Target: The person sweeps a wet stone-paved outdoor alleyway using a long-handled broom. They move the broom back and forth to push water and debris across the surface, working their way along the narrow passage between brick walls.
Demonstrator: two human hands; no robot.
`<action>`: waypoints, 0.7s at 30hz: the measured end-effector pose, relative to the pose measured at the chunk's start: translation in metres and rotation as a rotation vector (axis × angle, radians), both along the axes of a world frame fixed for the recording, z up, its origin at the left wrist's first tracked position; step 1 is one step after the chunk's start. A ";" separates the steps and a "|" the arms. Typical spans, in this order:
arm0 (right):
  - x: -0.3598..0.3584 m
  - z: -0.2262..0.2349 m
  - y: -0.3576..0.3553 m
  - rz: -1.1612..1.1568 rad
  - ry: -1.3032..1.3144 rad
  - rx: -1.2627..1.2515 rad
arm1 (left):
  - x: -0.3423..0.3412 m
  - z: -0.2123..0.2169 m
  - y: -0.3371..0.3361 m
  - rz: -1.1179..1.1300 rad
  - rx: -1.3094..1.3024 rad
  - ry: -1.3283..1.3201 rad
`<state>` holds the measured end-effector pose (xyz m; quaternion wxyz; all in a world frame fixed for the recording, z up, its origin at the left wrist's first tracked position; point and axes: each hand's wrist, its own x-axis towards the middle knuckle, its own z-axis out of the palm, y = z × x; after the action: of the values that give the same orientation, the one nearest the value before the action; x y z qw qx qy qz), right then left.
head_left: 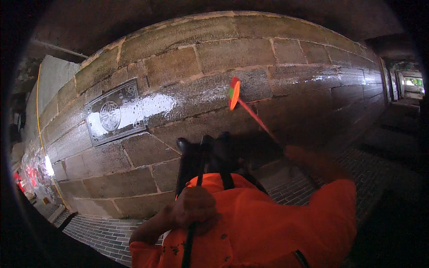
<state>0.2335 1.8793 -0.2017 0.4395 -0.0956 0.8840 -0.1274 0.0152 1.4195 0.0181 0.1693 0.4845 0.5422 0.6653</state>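
Wet stone paving (232, 53) surrounds an engraved metal cover (110, 115). Right of that cover, a red pole (258, 119) reaches into the right hand (298, 155), its orange-and-green head (235, 95) well beyond the fingers, which wrap it (dim, blurred). Below and right of the cover, the left hand (194, 206) curls around a dark strap (189, 245).
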 end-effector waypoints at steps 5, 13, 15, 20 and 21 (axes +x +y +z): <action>-0.021 0.091 -0.039 -0.251 -0.112 0.086 | 0.028 -0.047 -0.012 0.117 0.073 0.100; -0.024 0.096 -0.019 -0.543 -0.149 0.213 | 0.021 -0.012 -0.009 -0.019 0.025 0.038; -0.034 0.084 -0.019 -0.721 -0.247 -0.041 | 0.027 -0.017 -0.019 -0.006 0.018 0.042; -0.036 -0.009 -0.061 -1.284 -1.160 -1.273 | 0.046 -0.022 -0.048 0.041 -0.086 -0.058; -0.045 -0.017 -0.098 -1.373 -1.215 -1.270 | 0.053 -0.025 -0.058 0.107 -0.100 -0.080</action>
<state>0.1882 1.7810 -0.2182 0.5063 0.2842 0.1617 -0.7980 0.0680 1.3613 -0.0074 0.1790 0.4188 0.5927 0.6642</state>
